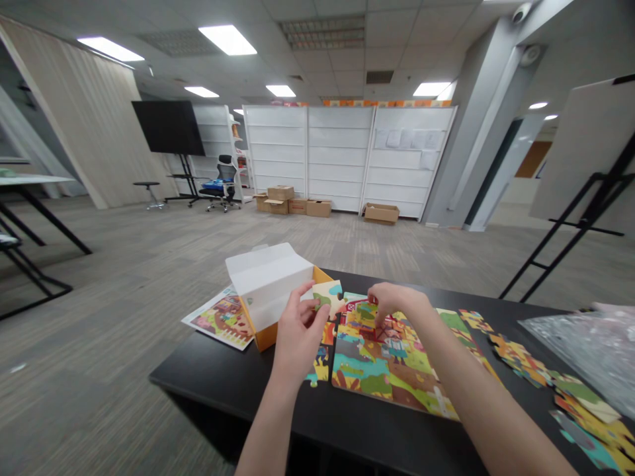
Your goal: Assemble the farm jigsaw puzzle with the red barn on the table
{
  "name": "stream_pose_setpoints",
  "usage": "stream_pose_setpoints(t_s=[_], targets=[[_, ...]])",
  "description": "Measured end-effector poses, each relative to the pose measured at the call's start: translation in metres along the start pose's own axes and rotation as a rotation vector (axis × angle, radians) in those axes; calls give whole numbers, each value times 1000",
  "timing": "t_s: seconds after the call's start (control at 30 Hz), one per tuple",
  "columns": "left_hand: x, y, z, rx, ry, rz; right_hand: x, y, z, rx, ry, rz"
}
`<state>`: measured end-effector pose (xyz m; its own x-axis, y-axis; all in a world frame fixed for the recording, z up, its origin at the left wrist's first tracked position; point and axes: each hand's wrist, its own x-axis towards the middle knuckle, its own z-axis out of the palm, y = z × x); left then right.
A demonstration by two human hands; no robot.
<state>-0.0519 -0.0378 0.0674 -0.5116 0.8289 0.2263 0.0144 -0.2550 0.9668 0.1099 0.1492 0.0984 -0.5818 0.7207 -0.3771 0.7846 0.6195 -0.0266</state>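
Note:
My left hand [299,330] pinches a cream and green puzzle piece [328,296] with a blue corner, above the table between the box and the puzzle. The colourful farm-scene puzzle [367,370] lies flat on the black table. My right hand [389,304] reaches over its upper part, fingers pointing down around a yellow-green puzzle piece [367,316] that looks slightly raised. A few loose pieces [322,363] lie along the puzzle's left edge, partly behind my left hand.
An open orange box with white flaps [270,281] stands at the table's [223,377] back left, on a printed picture sheet [223,320]. Several loose pieces [520,360] run along the right side, beside clear plastic wrapping [590,344]. Cardboard boxes [297,206] stand on the floor beyond.

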Motion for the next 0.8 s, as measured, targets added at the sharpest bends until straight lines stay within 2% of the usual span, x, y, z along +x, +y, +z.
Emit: stream_pose_setpoints(t_s=[0.23,0.3,0.4,0.47,0.57,0.63,0.8], targets=[[-1,0,-3,149,-28,51,-3,7,0,9,28,20],[-1,1,-6,332,5,70,-4,11,-2,35,34,2],[-2,4,-10,725,68,63,-6,18,-5,105,43,-50],[-3,6,-13,908,51,34,-11,23,-8,180,55,-105],[-3,6,-15,1027,-35,-7,-30,28,-11,356,69,-177],[-4,3,-16,1104,-68,-17,-50,32,-10,460,76,-170],[-4,0,-21,1235,-106,-28,-108,37,14,584,55,-107]])
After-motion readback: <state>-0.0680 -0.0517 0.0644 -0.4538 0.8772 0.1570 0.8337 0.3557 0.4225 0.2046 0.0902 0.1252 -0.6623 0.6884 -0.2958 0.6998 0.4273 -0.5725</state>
